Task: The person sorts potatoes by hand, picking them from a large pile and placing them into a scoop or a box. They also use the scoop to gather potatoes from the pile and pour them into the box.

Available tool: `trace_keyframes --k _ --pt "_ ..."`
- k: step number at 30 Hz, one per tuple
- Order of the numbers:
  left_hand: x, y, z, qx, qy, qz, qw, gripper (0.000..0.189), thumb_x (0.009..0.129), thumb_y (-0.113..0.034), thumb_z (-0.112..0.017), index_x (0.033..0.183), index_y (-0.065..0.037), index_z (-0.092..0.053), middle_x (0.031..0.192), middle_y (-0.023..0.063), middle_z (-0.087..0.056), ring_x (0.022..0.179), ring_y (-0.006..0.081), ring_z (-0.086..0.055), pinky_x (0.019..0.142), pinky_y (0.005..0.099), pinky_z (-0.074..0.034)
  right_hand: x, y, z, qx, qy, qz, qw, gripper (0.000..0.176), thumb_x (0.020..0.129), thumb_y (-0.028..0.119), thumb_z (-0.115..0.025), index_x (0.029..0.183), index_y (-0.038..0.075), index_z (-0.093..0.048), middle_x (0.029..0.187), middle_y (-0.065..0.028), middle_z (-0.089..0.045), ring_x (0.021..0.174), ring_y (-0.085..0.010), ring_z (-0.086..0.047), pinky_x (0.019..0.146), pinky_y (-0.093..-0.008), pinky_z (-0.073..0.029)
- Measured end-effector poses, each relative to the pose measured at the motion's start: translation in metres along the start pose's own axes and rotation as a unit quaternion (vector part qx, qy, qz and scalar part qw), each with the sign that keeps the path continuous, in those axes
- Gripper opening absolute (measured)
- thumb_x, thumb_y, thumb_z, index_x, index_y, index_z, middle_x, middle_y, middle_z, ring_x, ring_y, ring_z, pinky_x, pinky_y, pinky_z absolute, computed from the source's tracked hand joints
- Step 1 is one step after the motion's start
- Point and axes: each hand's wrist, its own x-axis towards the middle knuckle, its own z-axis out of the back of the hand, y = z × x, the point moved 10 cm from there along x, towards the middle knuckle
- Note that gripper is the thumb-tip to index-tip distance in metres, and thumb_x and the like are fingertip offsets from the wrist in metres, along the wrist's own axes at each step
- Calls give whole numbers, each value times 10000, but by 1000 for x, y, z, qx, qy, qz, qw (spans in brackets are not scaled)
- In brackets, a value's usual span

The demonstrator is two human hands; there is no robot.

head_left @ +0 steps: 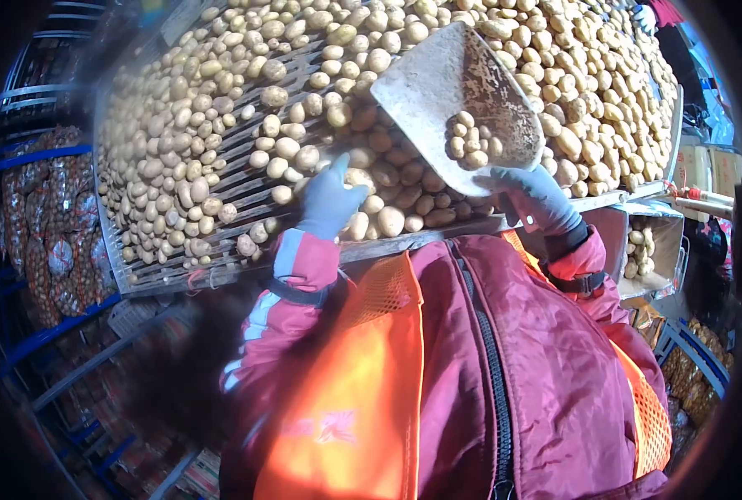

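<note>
My right hand point(537, 198), in a grey-blue glove, is closed around the near end of a worn metal scoop point(425, 92). The scoop lies tilted over the potatoes, its wide mouth pointing away from me. A few small potatoes point(471, 142) rest inside it, close to my fingers. My left hand point(329, 200), gloved alike, is over the potatoes at the near edge of the slatted table point(246, 146). Its visible fingers are apart and nothing shows in them. Potatoes point(392, 221) lie right beside it, partly in shadow.
Potatoes point(596, 83) are heaped thickly across the back and right. A wooden edge point(404, 242) runs in front of my body. An open box point(650, 246) holding potatoes stands at right. Filled net bags point(54, 225) sit on blue racks at left. Another person's gloved hand point(644, 18) shows far right.
</note>
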Motion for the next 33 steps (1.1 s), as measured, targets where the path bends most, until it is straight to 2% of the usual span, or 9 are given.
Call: trace_keyframes --k 10,17,20,24,27,28,30,32,33 --pt "0 -4 -13 223 11 -40 974 527 734 -329 -808 1175 -83 -658 1110 187 -643 1014 384 -669 863 484 -544 -12 14 26 -97 34 40 994 288 1003 227 -588 1174 46 -734 797 -27 -678 493 -90 -556 450 -233 -429" --pt "-12 21 11 -243 125 47 961 490 900 -324 -723 1275 -15 -659 1117 72 -697 904 177 -654 796 324 -535 -18 27 45 -163 12 92 982 275 1015 210 -550 1161 67 -734 811 -9 -662 536 -84 -550 501 -247 -443" --pt "-23 -20 26 -526 114 118 835 447 968 -301 -670 1301 -4 -642 1165 52 -684 968 124 -641 811 278 -540 -27 33 47 -68 -19 66 995 170 918 231 -711 857 72 -714 667 24 -600 519 -81 -522 460 -236 -387" --pt "-5 -23 8 -625 143 142 754 490 973 -374 -665 1338 -49 -624 1112 36 -703 977 115 -641 773 225 -545 -36 33 55 -1 -52 42 998 173 900 220 -716 837 60 -702 649 1 -606 504 -96 -539 451 -240 -402" --pt "18 -60 12 -619 144 68 769 530 983 -410 -640 1372 -54 -594 1146 59 -706 900 142 -682 758 275 -585 -33 28 74 -31 -69 65 995 149 860 203 -724 841 56 -708 635 -38 -621 457 -124 -546 419 -256 -409" --pt "46 -41 -18 -678 218 64 699 548 997 -423 -608 1391 -45 -574 1221 99 -695 888 162 -706 765 317 -605 -31 16 85 20 -73 69 995 155 861 212 -723 858 58 -714 634 -36 -617 492 -129 -571 447 -257 -432" --pt "43 -117 1 -649 174 4 741 563 1005 -429 -587 1401 -30 -558 1287 135 -674 928 194 -718 790 353 -615 -19 -4 104 148 -82 110 979 163 864 216 -723 832 56 -713 649 -38 -633 558 -127 -584 505 -283 -461" --pt "68 -135 -25 -685 208 38 697 569 1011 -442 -567 1385 -13 -560 1265 160 -682 968 249 -713 800 394 -624 -18 -21 135 34 -112 74 990 176 875 216 -715 818 49 -720 681 -33 -656 621 -122 -577 561 -311 -477" --pt "62 -180 -31 -696 331 -16 638 535 1018 -425 -558 1368 -22 -578 1250 142 -692 971 232 -711 803 350 -614 -8 -32 142 46 -90 114 988 188 873 224 -717 807 49 -724 688 -30 -657 618 -123 -563 563 -320 -471"
